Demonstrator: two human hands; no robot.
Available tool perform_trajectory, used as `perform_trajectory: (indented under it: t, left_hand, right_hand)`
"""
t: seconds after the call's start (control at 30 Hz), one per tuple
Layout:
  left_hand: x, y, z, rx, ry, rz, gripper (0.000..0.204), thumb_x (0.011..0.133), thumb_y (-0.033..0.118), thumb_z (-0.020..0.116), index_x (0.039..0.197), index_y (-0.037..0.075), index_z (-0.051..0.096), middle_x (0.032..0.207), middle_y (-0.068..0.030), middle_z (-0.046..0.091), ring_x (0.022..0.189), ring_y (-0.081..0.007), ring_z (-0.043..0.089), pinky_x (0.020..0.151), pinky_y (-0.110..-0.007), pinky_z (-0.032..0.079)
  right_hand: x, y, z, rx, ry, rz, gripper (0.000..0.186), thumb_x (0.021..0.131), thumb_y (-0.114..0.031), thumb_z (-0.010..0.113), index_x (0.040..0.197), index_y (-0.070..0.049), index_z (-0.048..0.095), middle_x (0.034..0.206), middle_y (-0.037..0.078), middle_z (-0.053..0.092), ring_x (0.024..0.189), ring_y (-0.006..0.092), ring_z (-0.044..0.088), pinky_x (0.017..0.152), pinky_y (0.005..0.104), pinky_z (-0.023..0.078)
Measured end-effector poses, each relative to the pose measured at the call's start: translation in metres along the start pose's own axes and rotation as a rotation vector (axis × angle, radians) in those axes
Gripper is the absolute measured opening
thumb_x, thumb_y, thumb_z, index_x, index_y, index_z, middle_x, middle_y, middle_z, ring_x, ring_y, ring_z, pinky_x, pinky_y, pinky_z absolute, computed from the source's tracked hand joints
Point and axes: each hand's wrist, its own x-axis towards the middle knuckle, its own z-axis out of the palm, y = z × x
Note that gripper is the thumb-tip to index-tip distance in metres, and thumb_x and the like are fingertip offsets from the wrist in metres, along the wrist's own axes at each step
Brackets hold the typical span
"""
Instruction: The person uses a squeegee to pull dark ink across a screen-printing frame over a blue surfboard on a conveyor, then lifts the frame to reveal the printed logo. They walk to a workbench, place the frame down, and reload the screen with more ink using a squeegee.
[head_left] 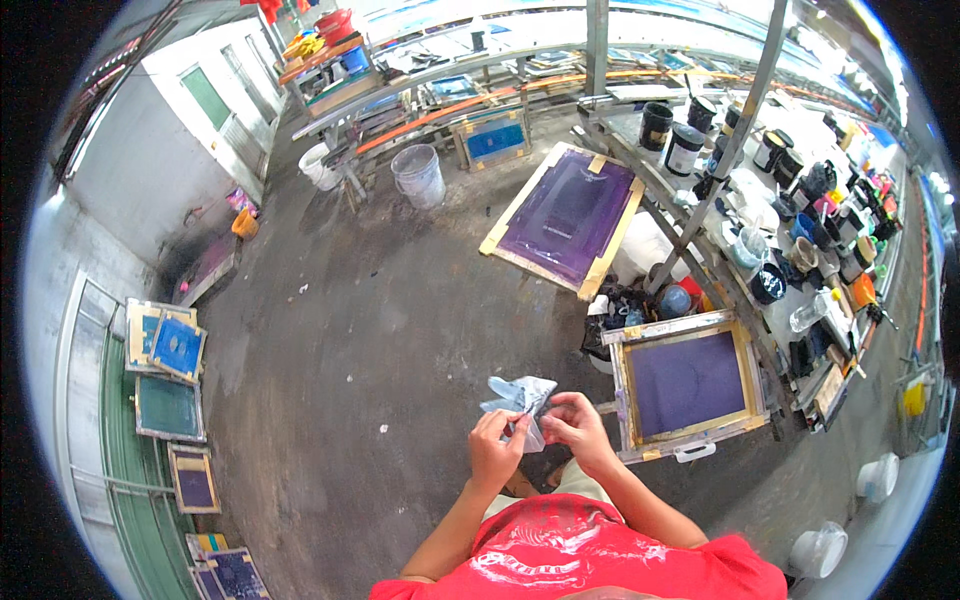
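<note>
Grimy concrete floor (380, 330), print shop vibe: purple screen frames (570, 215) leaned by a long bench (790, 300) crowded with black ink tubs (670, 135). Both the left hand (495, 445) and right hand (575, 425) were close together, pinching a crumpled bluish rag (520, 398) at chest height.

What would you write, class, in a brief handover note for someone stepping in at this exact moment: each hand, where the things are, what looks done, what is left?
Left hand: pinching the lower left of a crumpled pale rag.
Right hand: gripping the same rag from the right; both hold it at chest height over the concrete floor.
Nearby: a framed purple screen just to the right, a second purple screen leaning further back by the bench of ink tubs.
Done: rag is in hand.
Left: neither screen is being touched yet.
</note>
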Motion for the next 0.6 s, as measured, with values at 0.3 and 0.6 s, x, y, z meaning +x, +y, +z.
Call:
perform_trajectory:
  t: [0.3,0.6]
  left_hand:
    - [0.106,0.002,0.064,-0.138,-0.365,0.077,0.009,0.083,0.015,0.071,0.088,0.007,0.071,0.078,-0.0101,0.068,0.068,-0.0216,0.065,0.062,-0.034,0.051]
    - [0.176,0.013,0.129,-0.253,-0.524,0.117,0.013,0.081,0.014,0.072,0.089,0.004,0.068,0.083,-0.0125,0.068,0.075,-0.024,0.065,0.065,-0.035,0.051]
  right_hand:
    - [0.03,-0.041,-0.009,0.009,0.138,-0.525,0.015,0.087,0.006,0.052,0.099,-0.002,0.053,0.099,0.004,0.052,0.095,0.0125,0.052,0.085,0.028,0.044]
    - [0.081,-0.053,-0.053,-0.33,0.472,-0.319,0.012,0.097,-0.006,0.045,0.103,0.0,0.054,0.093,0.007,0.055,0.083,0.0166,0.053,0.079,0.0314,0.045]
